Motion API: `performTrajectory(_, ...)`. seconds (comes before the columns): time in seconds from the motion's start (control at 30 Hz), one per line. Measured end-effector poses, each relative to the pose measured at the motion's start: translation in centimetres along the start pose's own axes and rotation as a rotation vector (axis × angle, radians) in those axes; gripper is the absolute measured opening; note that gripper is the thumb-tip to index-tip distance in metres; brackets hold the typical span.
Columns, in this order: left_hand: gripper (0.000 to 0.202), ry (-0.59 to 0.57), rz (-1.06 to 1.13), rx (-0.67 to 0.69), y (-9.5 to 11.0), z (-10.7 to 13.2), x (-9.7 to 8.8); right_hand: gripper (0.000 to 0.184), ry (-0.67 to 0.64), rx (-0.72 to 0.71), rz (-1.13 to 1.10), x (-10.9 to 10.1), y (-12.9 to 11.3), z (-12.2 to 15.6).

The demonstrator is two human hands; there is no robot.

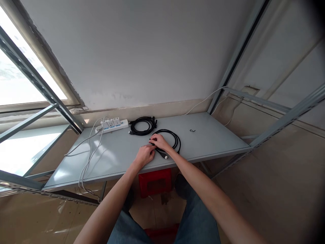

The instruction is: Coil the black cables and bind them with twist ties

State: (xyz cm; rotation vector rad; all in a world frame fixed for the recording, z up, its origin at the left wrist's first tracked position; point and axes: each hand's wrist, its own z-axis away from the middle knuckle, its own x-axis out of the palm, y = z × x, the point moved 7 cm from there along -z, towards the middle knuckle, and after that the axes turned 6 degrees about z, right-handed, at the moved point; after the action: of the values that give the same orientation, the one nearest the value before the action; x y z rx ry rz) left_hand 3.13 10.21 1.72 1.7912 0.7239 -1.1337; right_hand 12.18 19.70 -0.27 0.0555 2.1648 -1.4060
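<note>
On the grey shelf a black cable (179, 141) lies in a loose loop, with one plug (165, 156) showing below my right wrist. At the left side of this loop, my right hand (159, 140) has its fingers pinched on the cable. My left hand (145, 154) is just below and left of it, its fingers curled at the same stretch of cable; the exact grip is partly hidden. Behind the hands sits a second black cable coil (131, 126), wound in several turns. A short black tie (192, 130) lies apart to the right.
A white power strip (122, 125) with plugged-in adapters stands at the back left; white cords (88, 159) run over the shelf's front edge. Metal uprights (224, 81) frame the grey shelf (213, 142). Below it is a red stool (143, 185).
</note>
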Motion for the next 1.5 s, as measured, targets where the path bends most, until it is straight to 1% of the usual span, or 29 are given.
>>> performTrajectory(0.13,0.039,-0.010,-0.001,-0.005,0.0,0.0,0.0,0.023,-0.076,0.081,-0.001,0.6,0.3,-0.6)
performTrajectory(0.3,0.046,-0.010,0.013,-0.014,0.1,0.0,0.0,0.017,-0.142,0.123,-0.155,0.5,0.5,-0.7)
performTrajectory(0.37,0.046,-0.006,0.016,-0.017,0.0,0.0,0.0,0.017,-0.124,0.123,-0.175,0.3,0.4,-0.4)
performTrajectory(0.5,0.046,0.013,0.019,-0.013,-0.1,0.1,0.0,0.021,-0.003,0.085,-0.174,-0.4,0.3,0.2)
performTrajectory(0.67,0.048,0.003,0.027,-0.015,0.0,0.1,-0.2,0.021,0.042,0.076,-0.220,-0.6,0.2,0.4)
performTrajectory(0.73,0.048,-0.003,0.021,-0.019,0.1,0.1,-0.2,0.021,0.084,0.071,-0.232,-0.9,0.0,0.4)
performTrajectory(0.83,0.047,-0.001,0.011,-0.014,0.1,0.1,-0.2,0.020,0.128,0.064,-0.204,-1.3,-0.4,0.4)
performTrajectory(0.93,0.047,0.011,0.012,-0.006,0.1,0.0,-0.2,0.021,0.099,0.052,-0.138,-1.1,-0.5,0.5)
performTrajectory(1.07,0.045,0.009,0.019,-0.006,0.0,0.0,0.0,0.028,0.000,0.022,-0.112,-0.6,-0.5,0.5)
performTrajectory(1.2,0.045,0.010,0.022,-0.004,0.0,0.0,-0.1,0.023,-0.091,0.000,-0.121,-0.3,-0.5,0.7)
performTrajectory(1.27,0.046,0.013,0.035,-0.005,0.0,0.0,-0.1,0.023,-0.091,-0.002,-0.106,-0.3,-0.5,0.8)
performTrajectory(1.37,0.046,0.005,0.044,-0.015,-0.1,0.0,-0.1,0.017,-0.021,0.002,-0.107,-0.6,-0.7,1.0)
performTrajectory(1.43,0.044,0.001,0.042,-0.020,-0.1,0.0,-0.1,0.016,0.009,0.013,-0.147,-0.8,-0.6,1.0)
performTrajectory(1.5,0.043,0.004,0.039,-0.021,0.0,0.0,-0.1,0.016,-0.013,0.026,-0.196,-0.8,-0.6,1.1)
